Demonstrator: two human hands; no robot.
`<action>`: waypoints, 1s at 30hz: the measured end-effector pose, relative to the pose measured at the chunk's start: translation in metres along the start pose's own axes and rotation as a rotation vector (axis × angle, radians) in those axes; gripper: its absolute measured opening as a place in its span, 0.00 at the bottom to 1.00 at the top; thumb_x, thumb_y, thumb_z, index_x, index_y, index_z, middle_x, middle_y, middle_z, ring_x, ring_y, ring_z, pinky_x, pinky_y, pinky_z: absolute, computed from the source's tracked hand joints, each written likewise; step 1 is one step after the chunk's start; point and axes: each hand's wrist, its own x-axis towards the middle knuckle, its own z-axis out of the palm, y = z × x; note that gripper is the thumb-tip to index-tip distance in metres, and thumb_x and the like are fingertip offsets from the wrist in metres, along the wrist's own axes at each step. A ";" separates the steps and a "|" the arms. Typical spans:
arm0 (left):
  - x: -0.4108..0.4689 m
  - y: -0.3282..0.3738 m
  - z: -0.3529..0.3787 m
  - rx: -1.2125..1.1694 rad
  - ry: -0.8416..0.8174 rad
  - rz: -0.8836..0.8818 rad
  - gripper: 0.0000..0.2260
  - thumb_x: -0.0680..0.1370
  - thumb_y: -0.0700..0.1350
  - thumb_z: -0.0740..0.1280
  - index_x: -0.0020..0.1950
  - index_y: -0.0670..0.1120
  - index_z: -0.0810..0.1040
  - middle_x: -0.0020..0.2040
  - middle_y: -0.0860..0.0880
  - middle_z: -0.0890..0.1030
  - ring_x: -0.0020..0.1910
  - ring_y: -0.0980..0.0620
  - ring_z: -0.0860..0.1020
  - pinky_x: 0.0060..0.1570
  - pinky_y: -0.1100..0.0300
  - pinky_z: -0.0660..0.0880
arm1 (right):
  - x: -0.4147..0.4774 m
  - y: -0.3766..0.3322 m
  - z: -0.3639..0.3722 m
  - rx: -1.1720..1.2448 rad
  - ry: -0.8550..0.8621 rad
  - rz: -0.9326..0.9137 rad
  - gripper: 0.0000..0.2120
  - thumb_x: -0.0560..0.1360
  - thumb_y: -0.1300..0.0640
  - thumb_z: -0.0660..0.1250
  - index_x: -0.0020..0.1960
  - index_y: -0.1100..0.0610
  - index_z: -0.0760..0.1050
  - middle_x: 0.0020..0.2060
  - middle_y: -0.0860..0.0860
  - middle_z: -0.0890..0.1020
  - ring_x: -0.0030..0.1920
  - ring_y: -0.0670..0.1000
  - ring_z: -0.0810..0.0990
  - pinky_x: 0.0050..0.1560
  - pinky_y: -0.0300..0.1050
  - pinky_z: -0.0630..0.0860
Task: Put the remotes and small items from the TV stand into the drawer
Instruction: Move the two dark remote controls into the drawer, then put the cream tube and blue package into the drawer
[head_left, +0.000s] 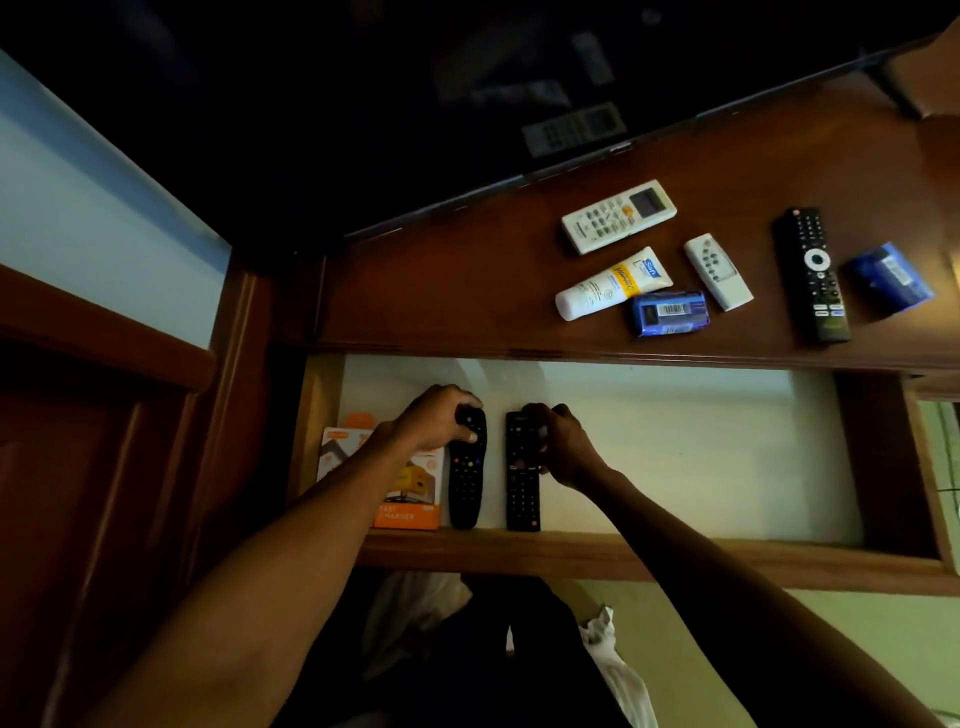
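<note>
- Two hands reach into the open drawer (675, 452), each on a black remote lying flat on its pale floor.
- Left hand (434, 418) curls over the far end of the rounded remote (466, 480), fingers wrapped over its top edge and thumb on the button face, gripping it.
- Right hand (563, 447) closes round the far half of the slim remote (522, 491), fingers bent over its right edge, pinching it.
- Both remotes lie side by side between the hands, near but apart, their near ends by the drawer's front wall.
- Just left of the left hand, partly under its forearm, lies an orange-and-white box (410, 493), touching or almost touching the rounded remote; which, I cannot tell.
- Beyond both hands, on the brown worktop (441, 291), sit the items not yet stowed, all to the right of the right hand.
- White AC remote (618, 215) lies farthest back, close to the TV's (363, 104) lower edge.
- Nearer the hands: a white tube (613, 285) with a blue packet (670, 313) touching its side.
- Right of those, a small white remote (718, 271), then a long black remote (812, 274), then a blue wrapper (889, 278) farthest from the hands.
- Right of the right hand, the drawer floor is bare.
</note>
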 end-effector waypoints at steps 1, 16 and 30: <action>-0.001 -0.003 0.000 0.025 0.001 -0.013 0.26 0.70 0.45 0.77 0.67 0.46 0.77 0.66 0.44 0.77 0.65 0.45 0.75 0.64 0.51 0.72 | 0.002 -0.001 0.003 0.015 0.008 -0.003 0.34 0.67 0.58 0.77 0.69 0.50 0.68 0.57 0.58 0.69 0.50 0.67 0.78 0.39 0.61 0.83; -0.013 -0.015 0.017 0.189 0.109 0.062 0.26 0.76 0.46 0.69 0.74 0.50 0.69 0.70 0.45 0.72 0.69 0.41 0.65 0.65 0.45 0.65 | -0.006 -0.026 0.019 -0.167 0.016 -0.030 0.42 0.69 0.49 0.76 0.77 0.50 0.58 0.61 0.59 0.74 0.56 0.64 0.78 0.53 0.57 0.79; -0.042 0.119 -0.050 -0.144 0.428 0.303 0.12 0.81 0.49 0.63 0.62 0.50 0.78 0.54 0.54 0.80 0.51 0.55 0.79 0.48 0.59 0.77 | -0.065 -0.045 -0.115 -0.169 0.299 -0.141 0.15 0.71 0.41 0.71 0.52 0.48 0.78 0.46 0.44 0.84 0.45 0.50 0.83 0.44 0.47 0.77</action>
